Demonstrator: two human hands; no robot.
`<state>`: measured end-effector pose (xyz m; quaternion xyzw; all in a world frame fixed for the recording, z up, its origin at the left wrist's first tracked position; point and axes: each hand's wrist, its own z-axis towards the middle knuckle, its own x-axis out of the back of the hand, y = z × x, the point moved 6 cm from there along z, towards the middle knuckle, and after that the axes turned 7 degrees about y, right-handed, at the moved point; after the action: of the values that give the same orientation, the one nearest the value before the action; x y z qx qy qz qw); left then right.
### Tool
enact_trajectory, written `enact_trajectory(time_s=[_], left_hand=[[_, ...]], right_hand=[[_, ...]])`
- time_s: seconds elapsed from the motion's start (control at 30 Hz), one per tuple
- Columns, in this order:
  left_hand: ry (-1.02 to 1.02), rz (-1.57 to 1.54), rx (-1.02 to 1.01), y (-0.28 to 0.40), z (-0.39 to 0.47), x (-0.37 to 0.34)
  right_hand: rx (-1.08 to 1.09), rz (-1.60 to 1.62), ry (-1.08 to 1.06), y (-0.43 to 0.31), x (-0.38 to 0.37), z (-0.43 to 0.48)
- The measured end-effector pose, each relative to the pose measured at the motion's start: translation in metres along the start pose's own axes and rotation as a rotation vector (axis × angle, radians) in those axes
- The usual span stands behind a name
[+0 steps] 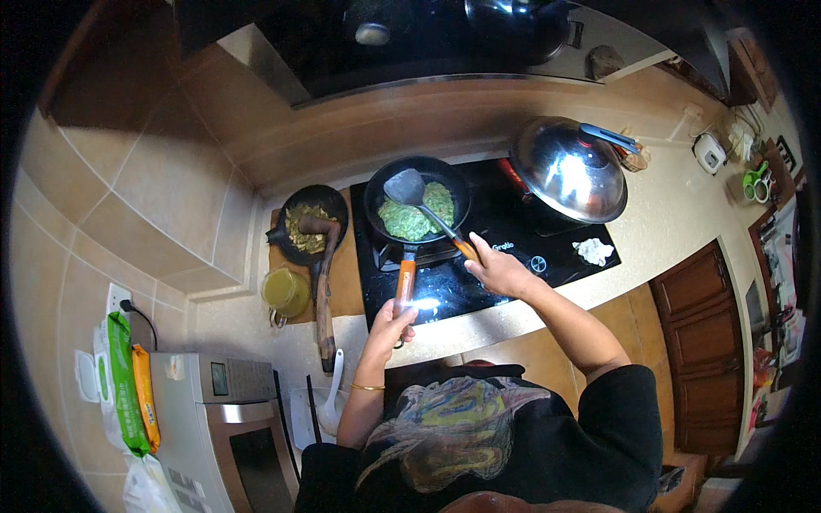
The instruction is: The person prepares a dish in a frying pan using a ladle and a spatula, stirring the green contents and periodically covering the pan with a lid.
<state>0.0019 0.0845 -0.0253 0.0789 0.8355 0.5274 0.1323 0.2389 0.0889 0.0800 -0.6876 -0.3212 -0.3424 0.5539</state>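
A round black frying pan (374, 204) rests over the left burner of a black glass cooktop (449, 282). Inside it lies a flat green pancake-like food (401, 221), its surface mottled. My left hand (385, 330) grips the pan's orange-brown handle (405, 279) near its end. In my right hand (500, 266) is a turner (439, 221) with a dark blade and a wooden-coloured grip, held from the right side. The turner's blade is over the pan and covers the upper left of the food; whether it touches the food I cannot tell.
A domed metal lid (564, 170) covers the right burner, with tongs (609, 136) by its knob. Crumpled white tissue (593, 251) lies on the cooktop. At left are a small dark pan (340, 211) of cooked food, a bent wooden tool (326, 301), a glass mug (284, 293) and a microwave (183, 410).
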Motion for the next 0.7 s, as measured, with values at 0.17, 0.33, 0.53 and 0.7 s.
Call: enact_trajectory(time_s=[0.17,0.33,0.53,0.7], left_hand=[[0.023,-0.086,0.001,-0.003,-0.002,-0.011],[0.169,-0.185,-0.034,-0.016,-0.017,-0.013],[0.150,-0.202,-0.011,-0.001,-0.014,-0.048],[0.257,-0.211,-0.001,-0.010,-0.023,-0.055]], right_hand=[[0.405,-0.273,0.204,-0.080,0.067,-0.038],[0.554,0.069,-0.743,-0.210,0.085,-0.137],[0.986,0.014,-0.737,-0.222,0.115,-0.203],[1.091,-0.033,-0.716,-0.212,0.127,-0.222]])
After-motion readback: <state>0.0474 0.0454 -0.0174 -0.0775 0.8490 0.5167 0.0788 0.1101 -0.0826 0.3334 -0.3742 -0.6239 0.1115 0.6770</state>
